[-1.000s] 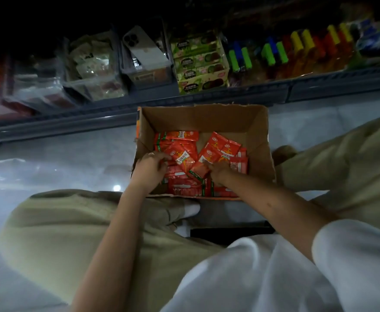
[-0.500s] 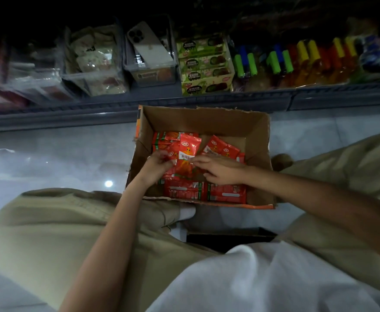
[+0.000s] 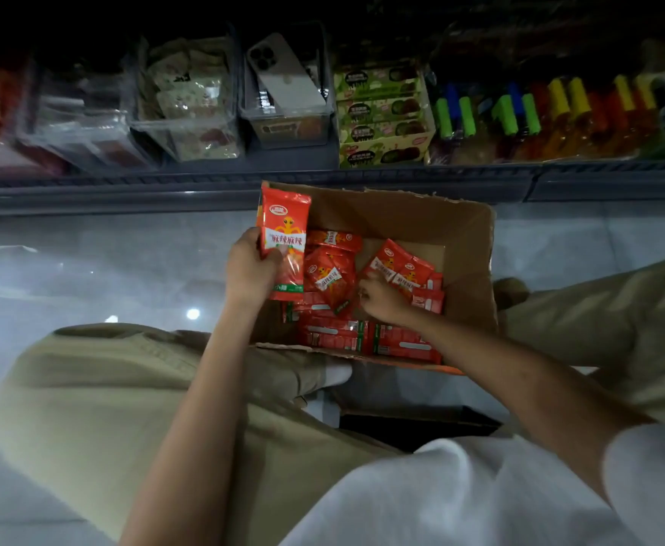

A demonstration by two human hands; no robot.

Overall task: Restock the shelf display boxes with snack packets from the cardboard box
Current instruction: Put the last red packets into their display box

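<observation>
Red foil filled the left hand (image 3: 250, 269): thumb across the front, fingers curled behind, it gripped the held packet (image 3: 285, 238) upright above the near-left corner of the cardboard box (image 3: 470, 266). I thought I saw a second edge behind it, so it may have been a thin stack; I could not be sure. The grip sat low and to one side on slick film. I judged that a quick lift toward the shelf could let a packet slide out and drop onto the floor (image 3: 86, 262) between box and shelf.

The right hand (image 3: 380, 299) was down inside the box, fingers bent among the loose packets (image 3: 335, 336). Whether it had closed on one or only touched them I could not tell. The packets lay crossed and overlapping, so pulling one out could drag its neighbours up and over the torn near wall.

Further out, the shelf (image 3: 323, 191) was dim. The display boxes (image 3: 189, 128) stood side by side, and in that light I could not make out which one held the matching red stock, so the wrong box was a real risk. A phone (image 3: 283, 84) leaned in one of them, and a careless reach beside it could knock it over. The cardboard box rested on the floor between the knees, where a shifting leg could nudge it.
</observation>
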